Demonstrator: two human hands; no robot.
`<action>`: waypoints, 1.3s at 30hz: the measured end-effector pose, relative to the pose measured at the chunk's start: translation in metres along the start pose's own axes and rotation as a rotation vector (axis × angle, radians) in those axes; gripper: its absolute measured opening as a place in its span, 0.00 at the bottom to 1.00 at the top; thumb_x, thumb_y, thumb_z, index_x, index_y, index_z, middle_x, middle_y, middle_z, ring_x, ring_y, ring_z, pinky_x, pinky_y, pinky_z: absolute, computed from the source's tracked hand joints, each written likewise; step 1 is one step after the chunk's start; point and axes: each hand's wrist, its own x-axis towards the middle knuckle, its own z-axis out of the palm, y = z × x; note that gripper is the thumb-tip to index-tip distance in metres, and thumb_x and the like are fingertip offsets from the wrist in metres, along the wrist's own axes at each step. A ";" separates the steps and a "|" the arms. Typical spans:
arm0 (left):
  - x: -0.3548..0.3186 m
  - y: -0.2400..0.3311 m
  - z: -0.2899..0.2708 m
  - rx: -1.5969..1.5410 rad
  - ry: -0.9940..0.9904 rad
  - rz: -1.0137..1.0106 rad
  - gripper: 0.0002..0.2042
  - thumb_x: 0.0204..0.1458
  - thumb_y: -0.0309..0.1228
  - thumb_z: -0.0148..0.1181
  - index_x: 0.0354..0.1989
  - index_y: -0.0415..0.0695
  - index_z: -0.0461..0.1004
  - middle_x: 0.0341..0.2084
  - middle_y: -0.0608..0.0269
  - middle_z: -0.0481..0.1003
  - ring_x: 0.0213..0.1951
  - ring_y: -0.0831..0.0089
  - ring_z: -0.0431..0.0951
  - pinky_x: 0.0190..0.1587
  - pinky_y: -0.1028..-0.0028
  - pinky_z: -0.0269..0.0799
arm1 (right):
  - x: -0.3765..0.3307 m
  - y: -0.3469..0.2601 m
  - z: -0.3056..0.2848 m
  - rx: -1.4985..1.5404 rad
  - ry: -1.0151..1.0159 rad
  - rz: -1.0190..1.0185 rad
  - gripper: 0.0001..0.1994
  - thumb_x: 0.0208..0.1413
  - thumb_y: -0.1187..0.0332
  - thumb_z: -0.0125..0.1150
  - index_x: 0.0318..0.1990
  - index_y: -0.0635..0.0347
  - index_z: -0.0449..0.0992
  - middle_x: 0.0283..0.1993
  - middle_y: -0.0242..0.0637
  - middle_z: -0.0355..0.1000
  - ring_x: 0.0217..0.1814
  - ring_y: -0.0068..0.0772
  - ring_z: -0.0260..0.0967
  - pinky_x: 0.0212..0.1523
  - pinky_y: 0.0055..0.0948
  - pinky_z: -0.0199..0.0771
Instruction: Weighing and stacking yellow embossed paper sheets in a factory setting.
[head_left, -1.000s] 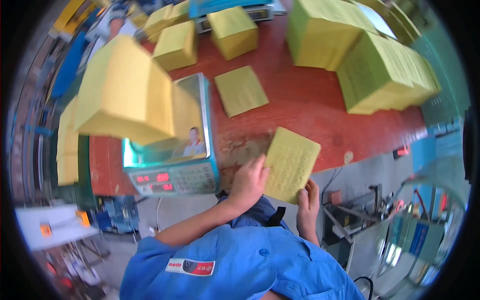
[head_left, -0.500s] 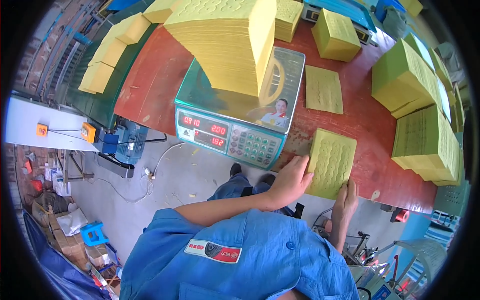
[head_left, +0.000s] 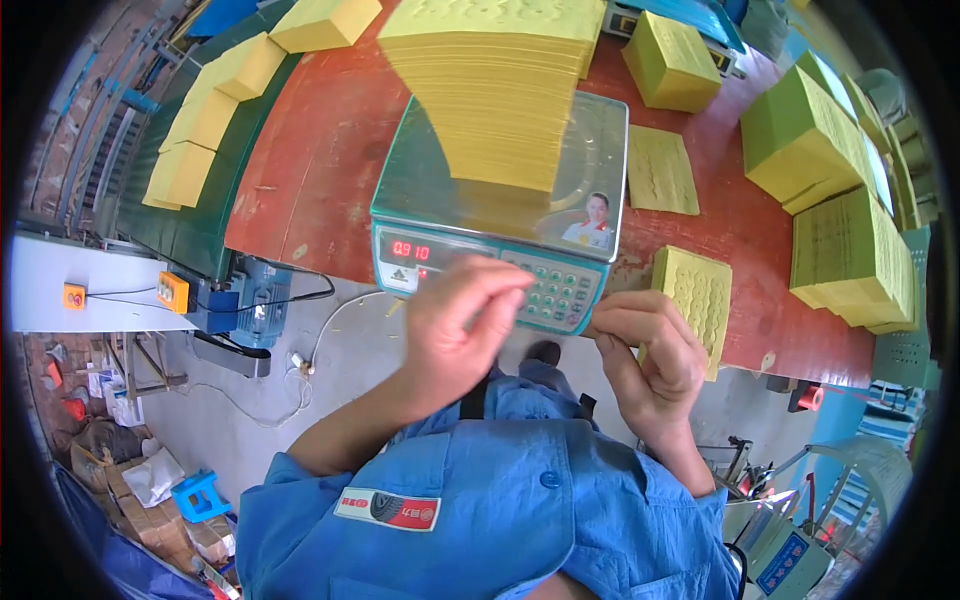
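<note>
Here, a tall stack of yellow sheets (head_left: 500, 95) is seen resting on a weighing scale (head_left: 497, 225) at the near edge of the red table (head_left: 320, 150). A slip looks possible — the left hand (head_left: 455, 335), fingers curled together, is raised just before the keypad and could nudge it. A small yellow pad (head_left: 693, 300) lies at the table's near edge, touching the right hand (head_left: 645, 350) — whether it is pinched cannot be told.

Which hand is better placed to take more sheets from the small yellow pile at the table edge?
Probably the right hand: it is beside the small yellow pile, touching its near edge. The left hand is in front of the scale.
</note>
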 end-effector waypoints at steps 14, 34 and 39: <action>0.045 -0.041 -0.119 -0.031 0.118 -0.022 0.11 0.67 0.26 0.50 0.49 0.33 0.75 0.44 0.55 0.78 0.45 0.72 0.80 0.45 0.74 0.76 | 0.055 -0.009 0.060 -0.067 0.217 -0.091 0.13 0.49 0.87 0.63 0.42 0.67 0.77 0.46 0.44 0.76 0.47 0.35 0.74 0.49 0.29 0.73; 0.115 -0.109 -0.020 -0.964 0.067 -0.649 0.27 0.62 0.44 0.57 0.65 0.43 0.65 0.60 0.62 0.71 0.59 0.72 0.70 0.61 0.67 0.67 | 0.093 0.066 0.119 0.524 0.529 0.429 0.25 0.74 0.56 0.39 0.66 0.66 0.64 0.64 0.44 0.67 0.68 0.34 0.61 0.69 0.32 0.57; 0.073 -0.090 -0.012 -0.974 0.054 -0.785 0.27 0.63 0.43 0.56 0.67 0.45 0.63 0.63 0.62 0.68 0.64 0.69 0.67 0.65 0.65 0.64 | 0.039 0.054 0.120 0.540 0.639 0.437 0.24 0.74 0.58 0.38 0.66 0.69 0.64 0.65 0.47 0.67 0.69 0.35 0.61 0.69 0.32 0.57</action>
